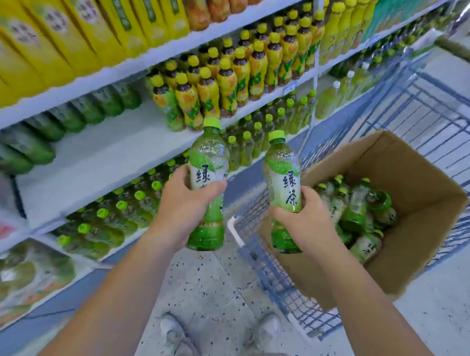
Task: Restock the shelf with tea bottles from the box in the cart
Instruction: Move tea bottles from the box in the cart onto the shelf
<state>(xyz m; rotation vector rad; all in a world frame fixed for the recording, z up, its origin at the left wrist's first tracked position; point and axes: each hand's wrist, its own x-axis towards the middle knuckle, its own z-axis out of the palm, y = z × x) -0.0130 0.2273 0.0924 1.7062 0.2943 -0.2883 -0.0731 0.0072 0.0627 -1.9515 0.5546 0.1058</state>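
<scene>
My left hand point(185, 210) grips a green tea bottle point(208, 157) upright, in front of the shelf. Another green tea bottle point(282, 170) stands upright in my right hand point(304, 223), just left of the open cardboard box point(408, 174). The box sits in the blue wire cart point(442, 107) and holds several more green tea bottles point(363, 212) lying loosely. The white shelf point(99, 157) at mid height has a wide bare stretch, with green bottles lying at its far left and yellow-capped bottles at its right.
Yellow cartons fill the top shelf point(57, 37). Rows of green-capped bottles point(121, 208) stand on the lower shelf. My shoes point(220, 333) are on the speckled floor between shelf and cart. The cart's near rim point(236, 229) lies close to both bottles.
</scene>
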